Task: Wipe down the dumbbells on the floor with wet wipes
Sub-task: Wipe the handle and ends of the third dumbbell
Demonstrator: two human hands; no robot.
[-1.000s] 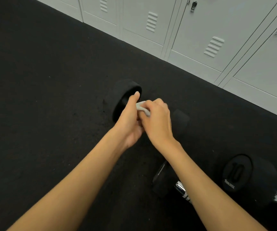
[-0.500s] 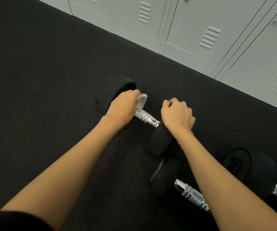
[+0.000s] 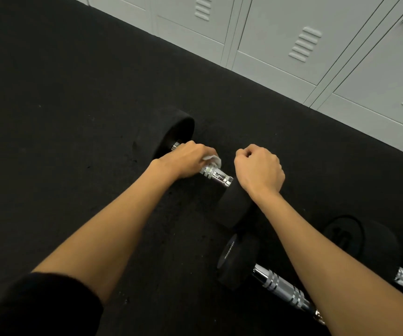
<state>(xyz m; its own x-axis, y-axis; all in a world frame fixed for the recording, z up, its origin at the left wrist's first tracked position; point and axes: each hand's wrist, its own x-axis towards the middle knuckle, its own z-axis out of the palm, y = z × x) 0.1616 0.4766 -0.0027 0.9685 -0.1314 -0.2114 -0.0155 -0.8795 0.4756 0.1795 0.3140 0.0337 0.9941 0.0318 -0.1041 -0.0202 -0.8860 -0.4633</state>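
**Wiping of a dumbbell handle, head view.** The left hand (image 3: 185, 158) is closed round the chrome handle (image 3: 216, 174) of the dumbbell (image 3: 235, 204), and a crumpled white wet wipe (image 3: 211, 159) is pressed against the bar under its fingers. The right hand (image 3: 259, 169) is curled into a fist with nothing seen in it. It is held over the near head; contact cannot be confirmed.

The dumbbell lies on the black floor (image 3: 50, 117), its far head (image 3: 176, 134) pointing towards the grey lockers (image 3: 316, 44). A second dumbbell (image 3: 280, 286) and a third, marked 10 (image 3: 355, 238), lie nearer the person.

The dumbbell is judged heavy, rigid and apt to roll, so it is best steadied at a rubber head. The ridged chrome is likely slick when wet. The wipe is soft and limp and should be wrapped round the bar.

One second ago both hands were joined at the wipe. Since then the right hand has been drawn away to the near head, and the wipe has been left to the left hand alone.
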